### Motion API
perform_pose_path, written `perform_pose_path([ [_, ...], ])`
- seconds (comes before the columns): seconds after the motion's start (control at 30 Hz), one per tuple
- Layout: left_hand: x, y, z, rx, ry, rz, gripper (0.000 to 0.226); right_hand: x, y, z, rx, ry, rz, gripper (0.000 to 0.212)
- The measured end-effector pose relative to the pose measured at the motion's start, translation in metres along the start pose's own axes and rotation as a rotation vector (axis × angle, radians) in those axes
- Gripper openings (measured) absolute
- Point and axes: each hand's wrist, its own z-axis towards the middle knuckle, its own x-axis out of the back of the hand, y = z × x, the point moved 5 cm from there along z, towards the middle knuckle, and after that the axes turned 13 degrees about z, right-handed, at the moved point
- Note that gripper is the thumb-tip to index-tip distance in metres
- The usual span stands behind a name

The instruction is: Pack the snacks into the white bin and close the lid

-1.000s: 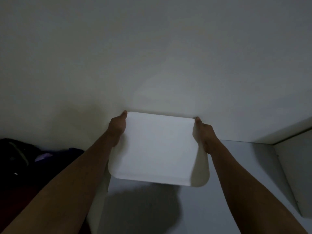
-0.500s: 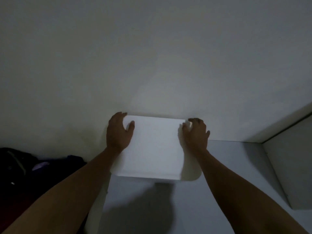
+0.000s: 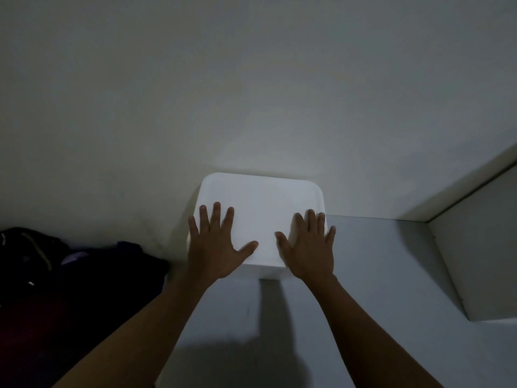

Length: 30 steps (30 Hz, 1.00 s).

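Note:
The white bin stands against the wall on a pale table, and its flat white lid (image 3: 261, 203) lies on top and covers it. My left hand (image 3: 215, 245) lies flat on the lid's near left part with fingers spread. On the near right part my right hand (image 3: 309, 247) lies flat the same way, its outer fingers past the lid's right edge. No snacks show; the inside of the bin is hidden.
A dark heap of cloth or bags (image 3: 56, 264) lies to the left of the bin. The pale table (image 3: 377, 270) stretches right to a white panel (image 3: 481, 253) standing at the right edge. A plain wall (image 3: 251, 79) rises right behind the bin.
Both hands left the lid's side edges, moved onto its top and spread flat. The lid now lies level on the bin.

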Motion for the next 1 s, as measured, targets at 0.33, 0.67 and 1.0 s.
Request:
perform_pose_path([
  [0.33,-0.001,0.003,0.001,0.014,0.04,-0.014,0.107,-0.002,-0.001,-0.001,-0.018,0.077,-0.004,0.078],
  [0.67,0.0,0.001,0.002,0.0,0.001,0.01,0.111,0.002,-0.004,-0.002,0.007,0.083,0.049,0.075],
  [1.0,0.013,0.002,-0.027,-0.129,0.124,-0.05,0.089,0.008,-0.006,-0.038,0.343,0.164,0.202,0.036],
])
